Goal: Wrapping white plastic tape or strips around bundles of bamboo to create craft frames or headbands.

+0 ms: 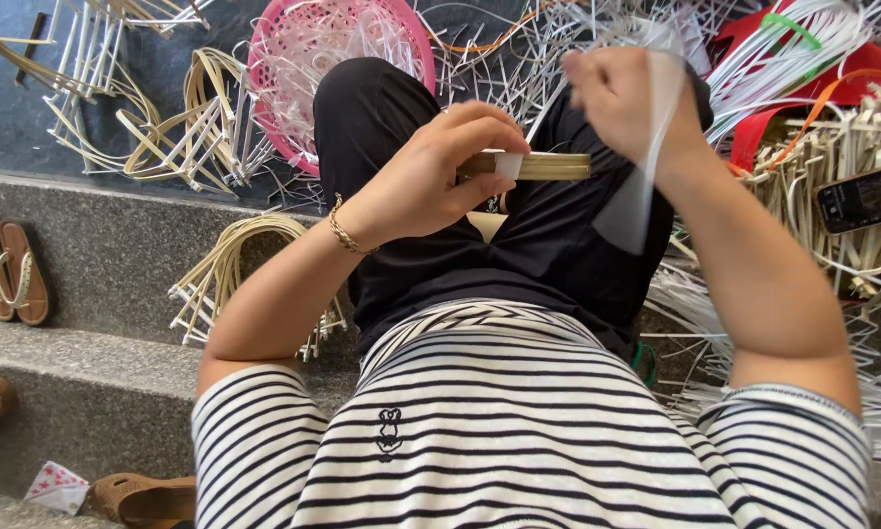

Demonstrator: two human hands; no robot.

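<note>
Left hand (pixel 440 171) closed around one end of a flat bundle of tan strips (pixel 543 165), thumb below, fingers curled over the top; a gold bracelet (pixel 342 231) sits on that wrist. The bundle lies level and projects from the left fist toward the right hand (pixel 622 98), its free end just below that hand. A short white band (pixel 508 164) crosses the bundle right at the left fingertips. Right hand raised slightly higher, fingers pinched on a translucent white strip (pixel 646 167) that hangs down past the wrist; blurred, so the exact grip is unclear. Hands near each other but not touching, both above the lap in black trousers (pixel 538 245). Beyond the left hand: a pink plastic basket (pixel 313 49) and loops of pale strips (pixel 186 127) on the ground. Beyond the right hand: a heap of white strips (pixel 803 59) and a dark phone (pixel 864 196). Far out past the left elbow, tan sandals (pixel 9 269) on a stone step (pixel 97 392).
</note>
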